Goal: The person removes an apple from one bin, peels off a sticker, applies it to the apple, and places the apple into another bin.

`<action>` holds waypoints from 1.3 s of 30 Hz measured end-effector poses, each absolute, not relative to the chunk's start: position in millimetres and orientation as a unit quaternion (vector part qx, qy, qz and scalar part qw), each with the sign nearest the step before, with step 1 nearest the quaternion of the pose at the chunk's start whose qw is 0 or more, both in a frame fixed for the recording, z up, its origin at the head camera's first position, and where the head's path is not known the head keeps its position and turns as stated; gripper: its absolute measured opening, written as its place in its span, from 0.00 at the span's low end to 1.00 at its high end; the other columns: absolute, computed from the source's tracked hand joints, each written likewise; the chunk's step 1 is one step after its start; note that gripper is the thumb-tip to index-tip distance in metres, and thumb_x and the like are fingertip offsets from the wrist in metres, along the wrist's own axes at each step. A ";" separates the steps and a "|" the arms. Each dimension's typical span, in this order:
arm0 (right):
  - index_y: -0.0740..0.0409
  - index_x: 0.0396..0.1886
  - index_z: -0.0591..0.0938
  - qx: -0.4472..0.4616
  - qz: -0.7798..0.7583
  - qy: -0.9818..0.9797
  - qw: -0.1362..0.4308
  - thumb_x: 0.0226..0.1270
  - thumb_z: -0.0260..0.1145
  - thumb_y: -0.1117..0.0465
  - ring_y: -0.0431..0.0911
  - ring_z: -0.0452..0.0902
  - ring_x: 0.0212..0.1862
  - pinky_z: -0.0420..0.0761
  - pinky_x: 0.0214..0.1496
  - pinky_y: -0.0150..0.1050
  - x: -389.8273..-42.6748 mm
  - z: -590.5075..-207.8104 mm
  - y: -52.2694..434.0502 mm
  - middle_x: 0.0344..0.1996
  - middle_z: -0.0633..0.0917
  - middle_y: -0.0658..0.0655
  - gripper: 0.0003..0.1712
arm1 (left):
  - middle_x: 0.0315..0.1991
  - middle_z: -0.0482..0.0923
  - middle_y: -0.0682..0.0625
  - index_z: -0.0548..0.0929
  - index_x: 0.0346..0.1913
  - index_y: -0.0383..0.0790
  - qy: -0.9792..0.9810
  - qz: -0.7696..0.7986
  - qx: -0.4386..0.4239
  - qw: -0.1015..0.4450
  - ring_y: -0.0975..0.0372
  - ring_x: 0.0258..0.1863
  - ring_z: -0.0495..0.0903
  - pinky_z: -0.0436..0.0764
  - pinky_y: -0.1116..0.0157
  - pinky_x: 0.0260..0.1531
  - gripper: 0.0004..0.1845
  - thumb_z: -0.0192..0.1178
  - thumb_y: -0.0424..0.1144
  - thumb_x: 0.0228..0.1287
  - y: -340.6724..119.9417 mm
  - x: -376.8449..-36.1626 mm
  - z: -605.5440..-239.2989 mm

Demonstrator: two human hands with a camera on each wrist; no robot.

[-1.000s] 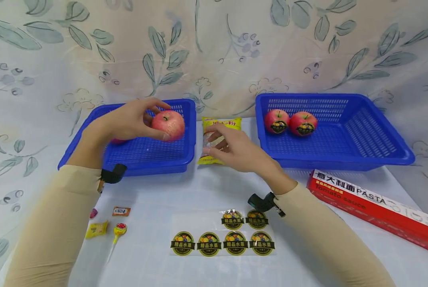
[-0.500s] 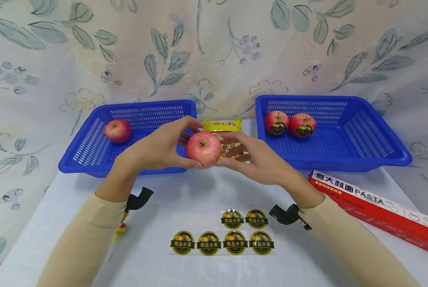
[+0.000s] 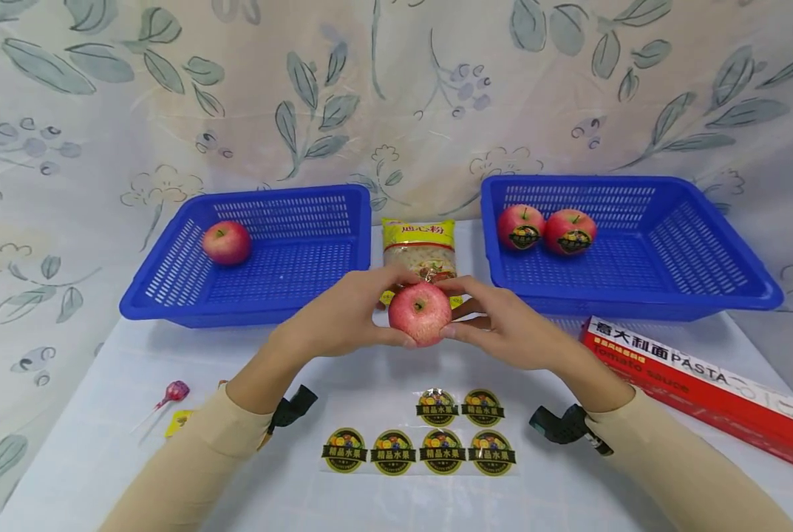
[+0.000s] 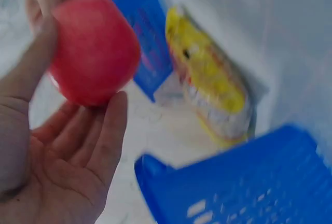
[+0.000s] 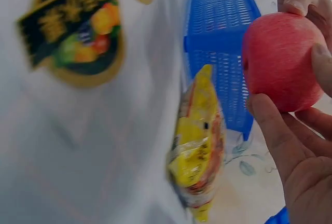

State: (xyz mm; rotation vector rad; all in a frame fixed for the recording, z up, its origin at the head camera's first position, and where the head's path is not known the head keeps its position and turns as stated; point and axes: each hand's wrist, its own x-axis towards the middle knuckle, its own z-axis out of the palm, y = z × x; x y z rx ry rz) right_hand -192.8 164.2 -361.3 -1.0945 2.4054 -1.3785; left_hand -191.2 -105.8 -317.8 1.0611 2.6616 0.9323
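Tabletop (image 3: 449, 506), held apple (image 3: 420, 316), perhaps candy (image 3: 179, 423).

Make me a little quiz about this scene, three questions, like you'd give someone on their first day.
1. Count: how many round stickers show on the clear sheet?

2. True or false: the left hand and the right hand both touch the held apple.

3. Choose: in the head view, what is between the left basket and the right basket?
A) a lollipop
B) a yellow packet
C) a red pasta box

Key: 1. Six. 2. True. 3. B.
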 end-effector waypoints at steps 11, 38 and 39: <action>0.56 0.73 0.67 -0.362 -0.405 0.830 0.123 0.75 0.67 0.57 0.49 0.86 0.54 0.86 0.54 0.40 -195.7 -388.0 170.3 0.64 0.79 0.59 0.32 | 0.67 0.75 0.46 0.70 0.71 0.38 0.899 0.264 0.343 0.064 0.55 0.67 0.74 0.76 0.57 0.67 0.39 0.75 0.45 0.62 -90.5 -187.7 -364.8; 0.54 0.48 0.83 -0.442 -0.295 0.842 0.092 0.72 0.70 0.56 0.33 0.79 0.40 0.85 0.41 0.34 -153.0 -383.3 178.5 0.41 0.84 0.46 0.11 | 0.38 0.73 0.59 0.78 0.47 0.48 0.903 0.083 0.405 0.111 0.63 0.40 0.72 0.78 0.65 0.38 0.17 0.69 0.53 0.67 -91.8 -140.7 -388.2; 0.55 0.49 0.83 -0.445 -0.292 0.841 0.098 0.72 0.70 0.56 0.34 0.79 0.40 0.85 0.42 0.34 -151.6 -384.5 176.7 0.42 0.84 0.47 0.11 | 0.38 0.74 0.59 0.78 0.46 0.48 0.900 0.081 0.413 0.113 0.63 0.40 0.72 0.78 0.66 0.39 0.15 0.68 0.52 0.67 -90.9 -140.4 -388.9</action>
